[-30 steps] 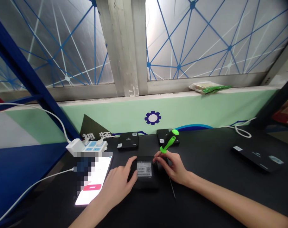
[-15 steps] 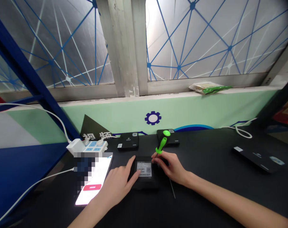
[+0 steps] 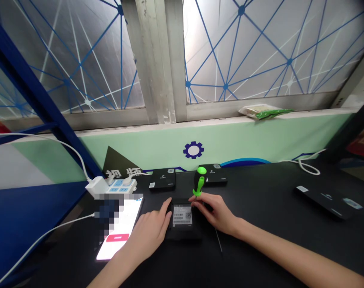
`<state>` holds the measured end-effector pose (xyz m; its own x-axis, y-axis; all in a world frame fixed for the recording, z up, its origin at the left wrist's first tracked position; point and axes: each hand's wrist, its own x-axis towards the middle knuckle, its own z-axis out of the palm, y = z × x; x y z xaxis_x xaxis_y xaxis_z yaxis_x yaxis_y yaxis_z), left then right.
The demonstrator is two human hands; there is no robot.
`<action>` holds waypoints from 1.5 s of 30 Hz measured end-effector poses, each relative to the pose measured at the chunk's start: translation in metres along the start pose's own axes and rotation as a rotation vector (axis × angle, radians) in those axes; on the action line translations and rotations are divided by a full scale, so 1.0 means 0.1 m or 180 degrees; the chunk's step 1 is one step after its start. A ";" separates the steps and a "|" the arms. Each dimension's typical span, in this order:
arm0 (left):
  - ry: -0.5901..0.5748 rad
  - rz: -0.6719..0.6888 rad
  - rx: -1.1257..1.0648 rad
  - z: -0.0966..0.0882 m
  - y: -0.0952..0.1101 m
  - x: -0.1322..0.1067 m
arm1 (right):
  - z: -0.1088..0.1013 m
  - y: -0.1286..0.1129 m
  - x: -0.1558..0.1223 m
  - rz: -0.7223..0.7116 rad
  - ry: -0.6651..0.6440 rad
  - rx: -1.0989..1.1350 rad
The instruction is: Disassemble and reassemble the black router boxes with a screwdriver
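Observation:
A black set-top box (image 3: 182, 234) lies in front of me with its white printed label facing up. My left hand (image 3: 151, 228) holds it at the left edge, index finger and thumb stretched along that side. In the pinched fingertips of my right hand (image 3: 213, 208) is a screwdriver (image 3: 200, 182) with a green and black handle. It stands nearly upright at the box's far right corner; its tip is hidden by the fingers. Below my right hand a thin metal rod (image 3: 219, 241) lies on the table, its upper end out of sight.
Two more black boxes (image 3: 163, 180) (image 3: 218, 176) sit near the wall, and another black box (image 3: 326, 202) lies far right. A lit phone (image 3: 118, 228) is beside my left forearm. Behind it stands a white power strip (image 3: 121, 185) with plugs and white cables.
The screwdriver handle has shifted left and stands more upright, with my right fingertips slightly further left. My left thumb has drawn back off the label to the box's edge.

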<state>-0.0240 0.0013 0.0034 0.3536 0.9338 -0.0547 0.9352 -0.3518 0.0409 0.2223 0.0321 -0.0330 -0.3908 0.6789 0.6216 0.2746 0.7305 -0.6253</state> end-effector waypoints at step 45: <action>0.0096 -0.0027 -0.0095 -0.03 0.03 -0.03 | -0.01 -0.03 0.02 0.0193 0.0148 0.0280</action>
<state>-0.0221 -0.0021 0.0070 0.3445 0.9384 -0.0250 0.9370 -0.3421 0.0704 0.2214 0.0307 -0.0295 -0.3341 0.7259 0.6012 0.2177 0.6800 -0.7001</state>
